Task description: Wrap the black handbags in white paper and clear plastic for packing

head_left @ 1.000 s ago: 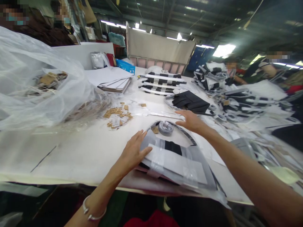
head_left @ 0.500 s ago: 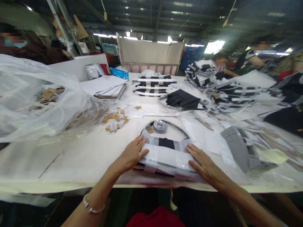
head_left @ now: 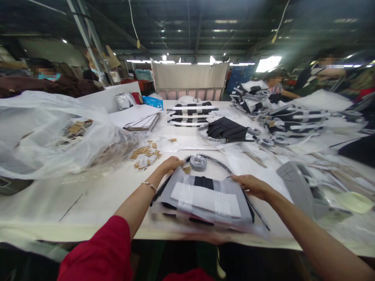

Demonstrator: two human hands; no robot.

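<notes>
In front of me on the table lies a bag [head_left: 187, 187] wrapped in grey sheeting, with a white strip taped across it and a black strap part showing at its top middle. Its wrapped handle [head_left: 218, 164] arches away from me around a coiled grey strap [head_left: 198, 163]. My left hand [head_left: 172, 164] is closed on the handle's left side, fingertips partly hidden. At the upper right corner, where handle meets bag, my right hand [head_left: 251, 185] pinches the handle. A brown tag [head_left: 186, 170] lies beside the coil.
Loose brown tags [head_left: 145, 155] and a large clear plastic bag [head_left: 58, 136] lie left. A grey tape dispenser [head_left: 301, 187] stands right. Behind are stacked wrapped bags [head_left: 191, 114], a black bag [head_left: 227, 129] and a white sheet stack [head_left: 137, 117]. Other people work at both sides.
My hands have moved from lying flat on the bag's sides up to its handle. The sheeting now spreads wider, and the white strip looks tilted. The camera view has shifted slightly.
</notes>
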